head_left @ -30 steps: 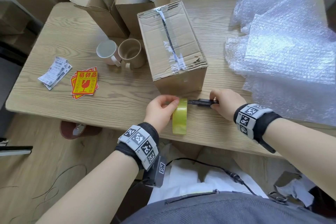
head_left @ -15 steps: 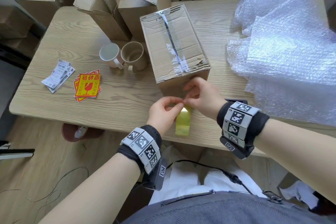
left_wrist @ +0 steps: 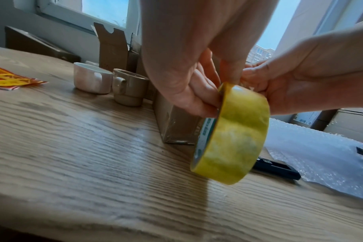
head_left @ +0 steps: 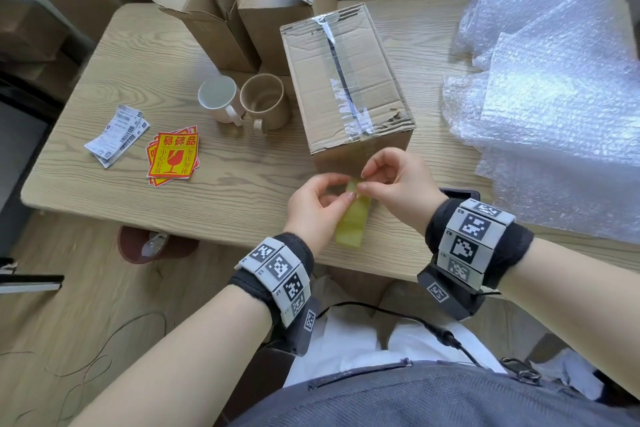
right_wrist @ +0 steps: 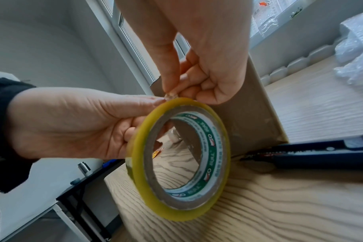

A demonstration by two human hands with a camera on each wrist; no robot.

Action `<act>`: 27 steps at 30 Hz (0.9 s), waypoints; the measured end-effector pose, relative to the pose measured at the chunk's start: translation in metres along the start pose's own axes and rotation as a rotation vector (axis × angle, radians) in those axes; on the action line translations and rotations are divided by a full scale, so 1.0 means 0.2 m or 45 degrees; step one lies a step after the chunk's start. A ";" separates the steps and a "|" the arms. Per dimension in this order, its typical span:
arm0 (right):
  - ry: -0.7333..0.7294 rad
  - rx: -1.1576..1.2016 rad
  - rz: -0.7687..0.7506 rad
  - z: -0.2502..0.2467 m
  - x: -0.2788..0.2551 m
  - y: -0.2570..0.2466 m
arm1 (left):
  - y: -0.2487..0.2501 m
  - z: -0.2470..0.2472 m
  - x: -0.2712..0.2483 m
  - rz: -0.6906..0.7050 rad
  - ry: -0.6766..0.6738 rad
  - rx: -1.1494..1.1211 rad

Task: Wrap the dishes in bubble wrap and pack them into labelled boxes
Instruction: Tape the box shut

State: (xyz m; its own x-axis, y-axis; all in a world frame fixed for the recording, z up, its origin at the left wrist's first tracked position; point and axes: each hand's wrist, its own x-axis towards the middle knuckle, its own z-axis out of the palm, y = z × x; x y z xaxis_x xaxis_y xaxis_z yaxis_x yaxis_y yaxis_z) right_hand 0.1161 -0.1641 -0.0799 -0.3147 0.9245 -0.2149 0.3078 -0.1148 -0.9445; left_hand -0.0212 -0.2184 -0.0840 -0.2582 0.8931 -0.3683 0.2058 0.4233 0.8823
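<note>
Tape roll stands on edge just above the near edge of the table, its flat faces turned left and right and its hole running sideways, in front of the sealed box. The left hand grasps the roll, thumb on the rim and fingers curled through the hole. The right hand pinches the tape's loose end at the top of the roll between thumb and forefinger, the other fingers curled.

The sealed box lies with its long axis running away from the person, a taped seam along the top. Two mugs stand upright, touching, just left of it, handles toward the person. Behind them stand three open boxes. One stack of red warning stickers and one stack of white labels lie at the left. Bubble wrap is piled at the right. One dark knife lies beside the sealed box.
</note>
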 end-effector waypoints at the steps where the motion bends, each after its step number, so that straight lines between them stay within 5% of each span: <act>1: -0.015 0.001 0.013 0.00 0.00 0.00 | 0.00 -0.01 0.00 0.019 -0.002 0.002; 27: -0.071 -0.460 0.002 0.18 0.05 -0.04 | -0.04 -0.16 0.00 -0.039 0.098 0.007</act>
State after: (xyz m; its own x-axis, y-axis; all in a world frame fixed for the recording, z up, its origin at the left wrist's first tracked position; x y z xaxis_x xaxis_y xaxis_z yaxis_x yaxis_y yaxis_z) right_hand 0.0788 -0.1667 -0.0825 -0.3596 0.9019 -0.2393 0.6028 0.0288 -0.7974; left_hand -0.0523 -0.2268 -0.0827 -0.3364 0.8656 -0.3709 0.2018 0.4510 0.8694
